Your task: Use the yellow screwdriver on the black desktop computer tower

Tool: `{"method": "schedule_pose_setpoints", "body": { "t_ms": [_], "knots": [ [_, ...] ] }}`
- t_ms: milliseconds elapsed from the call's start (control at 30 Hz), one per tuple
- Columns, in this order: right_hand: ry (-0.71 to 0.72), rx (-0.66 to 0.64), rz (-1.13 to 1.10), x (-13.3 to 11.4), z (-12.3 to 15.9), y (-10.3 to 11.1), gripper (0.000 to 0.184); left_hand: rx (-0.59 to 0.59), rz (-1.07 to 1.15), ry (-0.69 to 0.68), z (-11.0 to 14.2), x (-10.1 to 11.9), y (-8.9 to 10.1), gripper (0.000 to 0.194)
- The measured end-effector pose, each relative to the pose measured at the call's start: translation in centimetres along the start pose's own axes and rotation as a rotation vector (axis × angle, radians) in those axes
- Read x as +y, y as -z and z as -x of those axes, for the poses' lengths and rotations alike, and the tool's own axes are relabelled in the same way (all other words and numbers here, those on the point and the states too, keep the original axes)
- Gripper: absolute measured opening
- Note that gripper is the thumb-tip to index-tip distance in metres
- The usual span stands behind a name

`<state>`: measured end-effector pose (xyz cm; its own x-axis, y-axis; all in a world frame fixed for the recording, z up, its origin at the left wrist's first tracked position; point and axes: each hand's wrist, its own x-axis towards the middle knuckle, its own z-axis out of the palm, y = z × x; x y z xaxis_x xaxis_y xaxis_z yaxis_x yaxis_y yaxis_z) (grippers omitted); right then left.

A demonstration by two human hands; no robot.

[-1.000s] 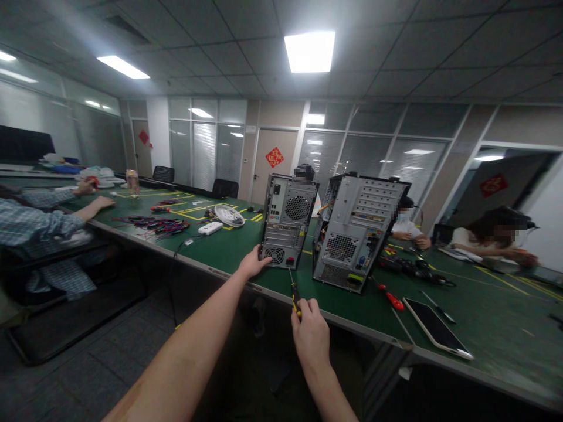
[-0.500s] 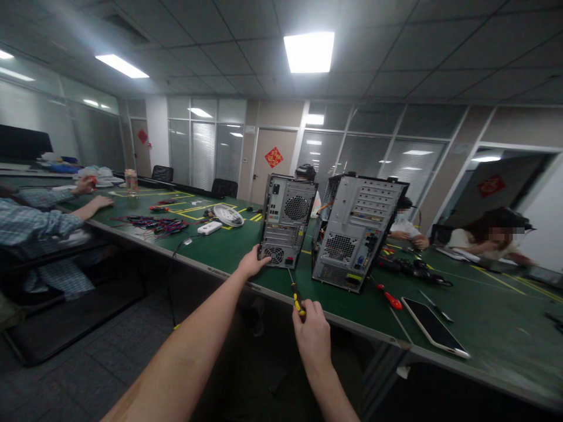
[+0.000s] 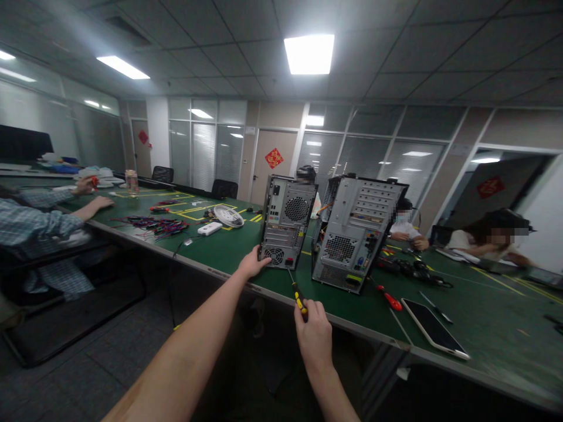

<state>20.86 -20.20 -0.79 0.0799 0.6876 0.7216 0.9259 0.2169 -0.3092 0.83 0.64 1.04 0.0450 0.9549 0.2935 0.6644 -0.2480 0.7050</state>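
A slim computer tower [image 3: 289, 202] stands upright near the table's front edge, its back panel with fan grilles facing me. My left hand [image 3: 254, 264] grips its lower left corner, thumb across the back panel and the other fingers mostly hidden round the side. In my right hand [image 3: 314, 328], closed round the handle end, is a yellow-and-black screwdriver [image 3: 299, 298]. Its shaft points up at the tower's bottom edge, by the red switch; whether the tip sits on a screw is too small to tell. A wider computer tower [image 3: 347, 234] stands just to the right.
On the green table [image 3: 514, 334] lie a red-handled screwdriver [image 3: 390, 299], a phone [image 3: 435, 328] and black cables [image 3: 413, 271] to the right. Leftward are bundled wires [image 3: 153, 225], a white adapter [image 3: 210, 229] and a round white part [image 3: 229, 215]. Other people sit at both sides.
My right hand and the screwdriver have shifted very slightly, the tip staying at the tower's bottom edge. My left hand and both towers stay put.
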Motion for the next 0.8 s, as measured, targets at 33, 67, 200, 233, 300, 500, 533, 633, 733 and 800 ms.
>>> {"method": "schedule_pose_setpoints", "body": {
  "t_ms": [33,67,200,233,300,500,533,633,733,800],
  "knots": [
    [-0.002,0.004,-0.007,0.05,0.02,-0.01,0.029,0.001,0.001,0.001,0.05,0.06,0.02,0.082],
    [-0.004,0.008,-0.013,0.1,0.04,0.0,0.031,0.001,0.001,0.003,0.11,0.14,0.05,0.082],
    [-0.008,0.03,-0.045,0.18,0.02,0.1,0.037,-0.01,0.003,0.021,0.28,0.42,0.21,0.083],
    [-0.011,0.035,-0.049,0.18,0.01,0.1,0.038,-0.012,0.003,0.022,0.29,0.44,0.22,0.083],
    [-0.019,0.039,-0.055,0.18,0.0,0.07,0.04,-0.01,0.005,0.018,0.25,0.38,0.17,0.083],
    [-0.065,0.034,-0.083,0.27,-0.04,-0.12,0.042,0.0,-0.004,0.011,0.05,0.04,-0.06,0.084],
    [-0.062,0.037,-0.086,0.26,-0.07,-0.11,0.042,0.0,-0.005,0.009,0.06,0.05,-0.04,0.084],
    [-0.033,0.048,-0.089,0.2,-0.16,0.01,0.04,-0.007,-0.004,0.01,0.16,0.16,0.13,0.083],
    [-0.018,0.053,-0.071,0.13,-0.2,0.15,0.04,-0.011,0.0,0.009,0.24,0.25,0.31,0.084],
    [-0.014,0.051,-0.069,0.12,-0.19,0.17,0.039,-0.013,-0.001,0.012,0.23,0.24,0.35,0.085]
  ]
}}
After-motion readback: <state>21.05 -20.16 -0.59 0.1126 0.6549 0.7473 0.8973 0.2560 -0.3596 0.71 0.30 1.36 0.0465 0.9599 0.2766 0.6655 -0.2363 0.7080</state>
